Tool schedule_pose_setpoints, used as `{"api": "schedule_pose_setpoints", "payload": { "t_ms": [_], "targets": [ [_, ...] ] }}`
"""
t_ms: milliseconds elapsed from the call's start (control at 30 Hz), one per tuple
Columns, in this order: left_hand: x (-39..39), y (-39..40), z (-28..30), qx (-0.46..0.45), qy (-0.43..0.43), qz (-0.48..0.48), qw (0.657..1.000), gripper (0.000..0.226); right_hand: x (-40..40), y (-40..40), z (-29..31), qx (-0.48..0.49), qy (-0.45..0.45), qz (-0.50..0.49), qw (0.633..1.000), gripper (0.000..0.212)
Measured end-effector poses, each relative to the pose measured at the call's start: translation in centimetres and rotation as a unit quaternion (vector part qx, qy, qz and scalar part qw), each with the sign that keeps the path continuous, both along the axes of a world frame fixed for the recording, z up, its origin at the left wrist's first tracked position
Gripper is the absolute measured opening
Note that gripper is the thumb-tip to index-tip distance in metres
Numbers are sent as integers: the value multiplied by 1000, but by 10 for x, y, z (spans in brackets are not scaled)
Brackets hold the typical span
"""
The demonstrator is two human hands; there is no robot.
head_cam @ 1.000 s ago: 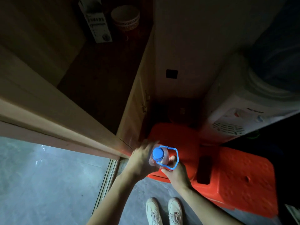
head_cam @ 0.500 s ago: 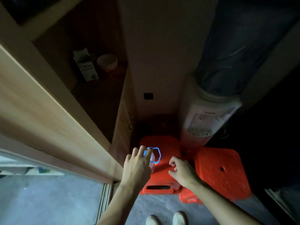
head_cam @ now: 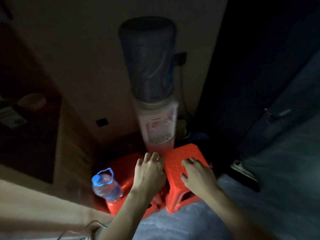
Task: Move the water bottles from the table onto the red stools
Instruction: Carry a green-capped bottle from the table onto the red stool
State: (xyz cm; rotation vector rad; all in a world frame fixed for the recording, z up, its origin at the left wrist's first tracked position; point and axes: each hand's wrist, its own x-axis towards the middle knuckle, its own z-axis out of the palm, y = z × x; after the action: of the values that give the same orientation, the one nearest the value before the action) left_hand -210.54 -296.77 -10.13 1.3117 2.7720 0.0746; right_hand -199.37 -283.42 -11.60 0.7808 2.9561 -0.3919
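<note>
On the left red stool point(head_cam: 127, 163), near its front left corner: one clear water bottle point(head_cam: 108, 187), blue cap and blue carry loop at the neck, standing free; neither hand touches it. Its outline is blurred.

Beside it to the right, touching or nearly so: right red stool point(head_cam: 174, 172), textured top, a little farther forward and brighter lit.

Left hand point(head_cam: 149, 172): held over the gap between the two stools, palm down, grip loose and spread, fingers slightly bent, holding nothing. Whether it rests on either stool cannot be told.

Right hand point(head_cam: 199, 175): palm down over the top of the right red stool, grip spread, fingers fanned out, holding nothing; contact with the seat looks likely but is not certain.

Behind the stools, against the wall: white water dispenser point(head_cam: 159, 129) carrying a large blue-grey water jug point(head_cam: 149, 59) upside down, a dark cord running down beside it.

Far left, in shadow: wooden cabinet point(head_cam: 57, 149) with a dark shelf, on which a bowl point(head_cam: 32, 101) is dimly seen.

Underfoot: grey floor point(head_cam: 190, 222).
</note>
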Motion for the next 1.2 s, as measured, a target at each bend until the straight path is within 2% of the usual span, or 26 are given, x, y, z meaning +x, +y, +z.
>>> {"api": "schedule_pose_setpoints", "payload": {
  "t_ms": [167, 333, 433, 600, 800, 933, 1100, 1200],
  "targets": [
    [77, 86, 27, 19, -12, -95, 995, 35, 99, 60, 21, 56, 32, -134, 989, 30],
    [176, 175, 42, 40, -19, -197, 979, 33, 221, 120, 23, 43, 34, -267, 962, 44],
    [244, 226, 45, 55, -33, -268, 961, 34, 300, 144, 25, 50, 33, -337, 940, 44],
    [353, 287, 49, 41, -28, -402, 914, 32, 422, 161, 37, 58, 33, -457, 887, 40],
    [476, 329, 58, 36, -63, -528, 846, 35, 533, 147, 46, 66, 43, -582, 809, 40],
    [543, 348, 62, 42, -70, -595, 800, 36, 587, 132, 48, 62, 42, -653, 754, 41],
    [606, 377, 61, 53, -89, -654, 750, 34, 637, 132, 47, 55, 33, -706, 705, 42],
    [627, 407, 57, 57, -110, -657, 743, 29, 656, 153, 45, 54, 32, -725, 686, 40]
  ]
}}
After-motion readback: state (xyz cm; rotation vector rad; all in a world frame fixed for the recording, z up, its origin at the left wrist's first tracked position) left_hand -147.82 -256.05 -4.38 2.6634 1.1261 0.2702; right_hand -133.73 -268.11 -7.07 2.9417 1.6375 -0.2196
